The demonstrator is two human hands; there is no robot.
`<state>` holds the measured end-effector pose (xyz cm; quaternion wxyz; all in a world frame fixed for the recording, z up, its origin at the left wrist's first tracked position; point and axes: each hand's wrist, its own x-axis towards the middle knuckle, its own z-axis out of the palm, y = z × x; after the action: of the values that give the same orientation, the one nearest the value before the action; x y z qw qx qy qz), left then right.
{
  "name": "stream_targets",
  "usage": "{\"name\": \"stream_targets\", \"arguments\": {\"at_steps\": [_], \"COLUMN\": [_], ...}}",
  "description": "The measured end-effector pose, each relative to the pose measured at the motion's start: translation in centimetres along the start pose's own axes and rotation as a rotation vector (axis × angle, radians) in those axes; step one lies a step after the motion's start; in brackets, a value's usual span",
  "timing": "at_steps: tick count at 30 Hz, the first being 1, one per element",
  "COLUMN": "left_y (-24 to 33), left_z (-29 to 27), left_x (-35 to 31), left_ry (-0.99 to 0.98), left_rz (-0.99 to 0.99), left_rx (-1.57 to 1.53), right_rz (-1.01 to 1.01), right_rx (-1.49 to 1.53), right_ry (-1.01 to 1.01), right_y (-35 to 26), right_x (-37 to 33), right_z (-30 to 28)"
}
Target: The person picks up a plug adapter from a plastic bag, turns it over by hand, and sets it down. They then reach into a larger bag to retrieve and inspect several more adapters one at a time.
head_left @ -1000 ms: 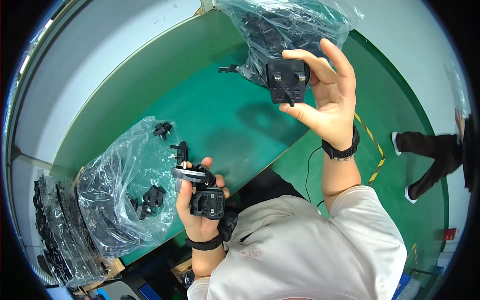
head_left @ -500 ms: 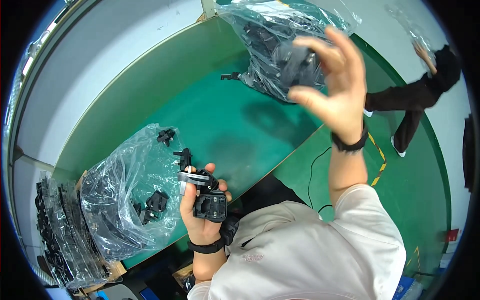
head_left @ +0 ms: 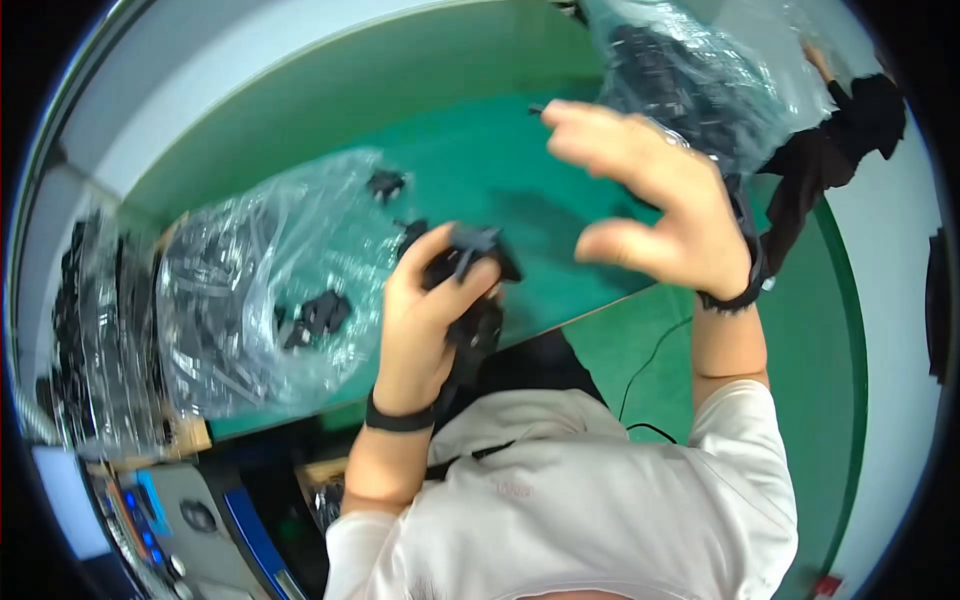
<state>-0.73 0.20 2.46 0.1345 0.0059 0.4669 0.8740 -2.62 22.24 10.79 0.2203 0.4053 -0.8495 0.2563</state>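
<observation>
My left hand (head_left: 425,310) is closed around several black plug adapter pieces (head_left: 475,250), blurred by motion, over the green table. My right hand (head_left: 665,205) hangs above the table's right part, fingers spread and thumb apart, with nothing visible in it. Just beyond it stands a clear plastic bag (head_left: 690,90) full of black parts. Left of my left hand lies a second clear bag (head_left: 270,290), with black plug pieces (head_left: 325,312) on its open side. Another small black plug piece (head_left: 385,184) lies at that bag's far edge.
Stacked clear trays (head_left: 110,340) of black parts stand at the far left. A green wall (head_left: 330,100) runs behind the table (head_left: 500,130). Below left is a grey surface with a computer mouse (head_left: 198,515). Another person (head_left: 850,130) in dark clothes is at the far right, beside a plastic bag.
My right hand has come down and spread; the blurred dark thing by its fingers no longer shows there. My left hand has turned over with the adapter pieces. The whole view has shifted.
</observation>
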Motion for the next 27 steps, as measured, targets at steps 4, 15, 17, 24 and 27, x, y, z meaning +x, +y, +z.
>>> {"name": "stream_targets", "arguments": {"at_steps": [4,15,17,24,27], "left_y": [0.3,0.9,0.2,-1.1,-0.5], "left_z": [-0.1,-0.8,-1.5,-1.5,-2.4], "left_x": [1.6,0.8,0.6,1.0,0.9], "left_ry": [-0.091,-0.079,-0.127,-0.172,-0.131], "left_rz": [-0.043,-0.142,-0.193,-0.202,-0.231], "left_rx": [0.27,0.169,-0.049,-0.155,-0.148], "right_rz": [-0.063,-0.011,0.048,0.151,0.263], "right_rx": [0.223,0.428,0.383,0.153,0.349], "right_ry": [-0.306,-0.159,0.189,0.312,0.161], "right_y": [-0.5,1.7,2.0,-0.8,-1.3], "right_x": [0.7,0.0,-1.1,-2.3,-2.2], "right_z": [3.5,5.5,6.7,9.5,8.7]}}
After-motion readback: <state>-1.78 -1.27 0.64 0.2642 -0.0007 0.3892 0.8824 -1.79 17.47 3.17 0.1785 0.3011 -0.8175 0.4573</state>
